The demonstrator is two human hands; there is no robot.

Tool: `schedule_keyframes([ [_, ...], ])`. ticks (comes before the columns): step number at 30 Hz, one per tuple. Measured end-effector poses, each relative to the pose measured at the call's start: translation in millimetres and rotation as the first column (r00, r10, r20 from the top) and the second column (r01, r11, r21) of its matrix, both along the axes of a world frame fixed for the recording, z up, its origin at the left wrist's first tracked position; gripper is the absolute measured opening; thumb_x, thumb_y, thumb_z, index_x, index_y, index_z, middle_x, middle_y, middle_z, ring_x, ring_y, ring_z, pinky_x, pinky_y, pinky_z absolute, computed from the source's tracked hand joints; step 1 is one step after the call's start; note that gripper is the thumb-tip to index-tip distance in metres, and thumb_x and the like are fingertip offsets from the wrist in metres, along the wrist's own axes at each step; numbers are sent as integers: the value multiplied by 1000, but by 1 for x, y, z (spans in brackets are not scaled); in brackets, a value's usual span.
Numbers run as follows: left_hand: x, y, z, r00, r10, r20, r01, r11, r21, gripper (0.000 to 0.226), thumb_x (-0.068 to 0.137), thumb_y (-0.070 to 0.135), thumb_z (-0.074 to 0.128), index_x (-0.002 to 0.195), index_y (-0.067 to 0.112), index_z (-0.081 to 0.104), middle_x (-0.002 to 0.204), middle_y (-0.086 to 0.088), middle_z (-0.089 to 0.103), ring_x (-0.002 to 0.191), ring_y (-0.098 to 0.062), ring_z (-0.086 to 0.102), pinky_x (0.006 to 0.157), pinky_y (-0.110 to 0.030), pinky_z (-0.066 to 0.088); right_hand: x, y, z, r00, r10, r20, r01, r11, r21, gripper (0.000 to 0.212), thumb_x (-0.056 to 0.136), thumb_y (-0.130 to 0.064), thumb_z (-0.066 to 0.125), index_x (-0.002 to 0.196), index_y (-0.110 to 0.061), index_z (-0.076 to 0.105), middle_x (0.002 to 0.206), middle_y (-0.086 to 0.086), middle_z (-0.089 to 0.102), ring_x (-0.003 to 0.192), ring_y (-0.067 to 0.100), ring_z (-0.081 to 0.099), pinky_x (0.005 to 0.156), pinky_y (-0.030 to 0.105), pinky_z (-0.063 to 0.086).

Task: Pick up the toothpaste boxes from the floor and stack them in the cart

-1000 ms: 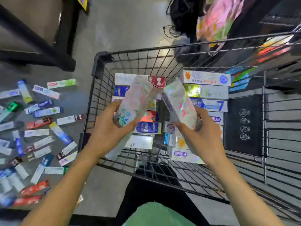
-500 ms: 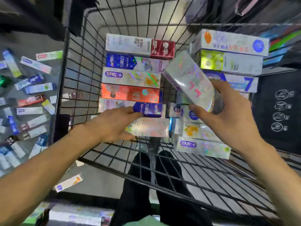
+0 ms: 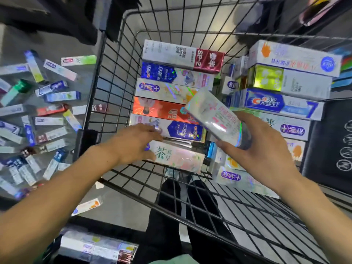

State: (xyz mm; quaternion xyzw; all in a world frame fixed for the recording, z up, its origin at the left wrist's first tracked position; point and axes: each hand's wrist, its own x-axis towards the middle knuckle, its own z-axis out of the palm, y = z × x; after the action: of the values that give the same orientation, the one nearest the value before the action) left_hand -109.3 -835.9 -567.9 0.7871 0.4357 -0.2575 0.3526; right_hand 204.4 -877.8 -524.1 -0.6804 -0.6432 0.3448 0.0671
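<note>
The left hand grips a pale box marked 茶, now set at the near end of the cart's left row. The right hand still holds a tilted holographic box. Beyond it: Crest box; beyond the left hand, SP-2 box. Loose boxes lie on the floor, leftward.

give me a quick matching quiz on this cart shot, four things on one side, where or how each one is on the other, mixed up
Things:
1. Crest box
2. tea box
3. holographic box
4. loose boxes

Places or states:
A. scattered on the floor beside the cart
B. held tilted in the right hand
C. in the right-hand stack
D. under the left hand, nearest in the left-hand row

Pairs: 1-C, 2-D, 3-B, 4-A
</note>
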Motion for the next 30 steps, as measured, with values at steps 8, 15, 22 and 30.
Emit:
schedule_keyframes([
  [8, -41, -23, 54, 894, 243, 375, -434, 676, 596, 48, 95, 32, 60, 132, 3, 60, 131, -15, 60, 129, -36, 49, 114, -39, 33, -46, 12, -29, 984, 175, -8, -175, 983, 52, 69, 82, -54, 71, 141, -25, 48, 126, 2, 61, 116, 29, 58, 83, 43, 53],
  [15, -57, -34, 49, 791, 415, 450, -608, 621, 495, 75, 97, 56, 46, 156, 11, 32, 166, -7, 19, 152, -13, 17, 122, -23, 13, -112, 20, -73, 907, 409, 105, -420, 898, 128, 72, 80, -48, 80, 135, -8, 55, 122, 13, 61, 101, 38, 62, 65, 43, 58],
  [22, -60, -32, 44, 737, 520, 432, -675, 598, 433, 79, 98, 59, 41, 161, 18, 16, 166, 2, 19, 155, -11, 10, 123, -20, 8, -129, 29, -89, 868, 489, 90, -495, 865, 78, 74, 93, -60, 47, 142, -5, 51, 130, 18, 60, 110, 43, 55, 95, 47, 46],
  [30, -58, -34, 43, 695, 523, 493, -719, 513, 469, 70, 100, 58, 39, 156, 18, 33, 161, -5, 34, 151, -18, 25, 123, -28, 17, -131, 36, -79, 860, 502, 93, -509, 858, 70, 65, 94, -60, 43, 142, -16, 48, 132, 11, 56, 115, 37, 52, 97, 47, 44],
])
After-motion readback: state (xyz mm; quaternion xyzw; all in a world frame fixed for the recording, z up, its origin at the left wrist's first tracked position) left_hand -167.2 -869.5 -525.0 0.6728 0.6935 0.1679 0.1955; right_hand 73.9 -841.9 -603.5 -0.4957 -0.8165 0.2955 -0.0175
